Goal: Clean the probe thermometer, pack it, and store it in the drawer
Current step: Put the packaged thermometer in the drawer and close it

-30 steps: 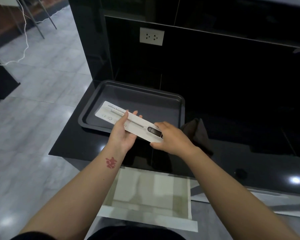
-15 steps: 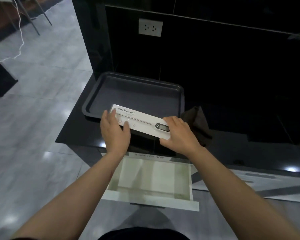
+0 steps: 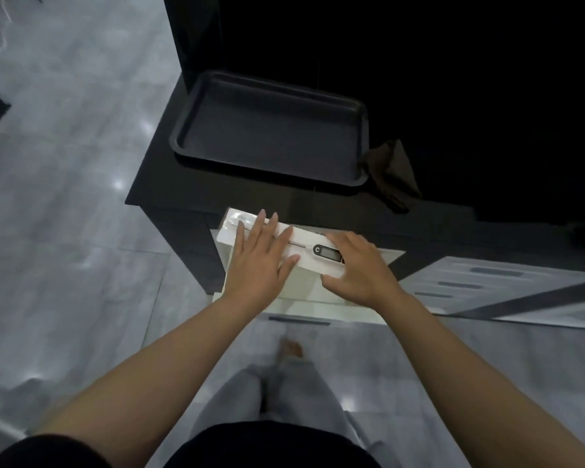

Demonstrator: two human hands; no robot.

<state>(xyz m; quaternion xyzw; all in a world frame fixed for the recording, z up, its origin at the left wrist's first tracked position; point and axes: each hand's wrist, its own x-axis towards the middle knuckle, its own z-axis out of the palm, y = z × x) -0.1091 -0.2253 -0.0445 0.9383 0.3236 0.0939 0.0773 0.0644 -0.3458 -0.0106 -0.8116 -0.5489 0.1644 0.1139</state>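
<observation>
The white thermometer box, printed with a picture of the probe thermometer, lies lengthwise over the open white drawer just under the black counter's front edge. My left hand lies flat on the box's left half with its fingers spread. My right hand holds the box's right end, fingers on top and thumb at the near side. The thermometer itself is hidden inside the box.
A black baking tray sits on the black counter behind the drawer, with a dark cloth at its right. A grey striped sheet lies to the drawer's right. My legs and the grey tiled floor are below.
Both hands have carried the box from above the tray, toward me and down, to the open drawer. My head has tilted down, so the wall socket has left the view.
</observation>
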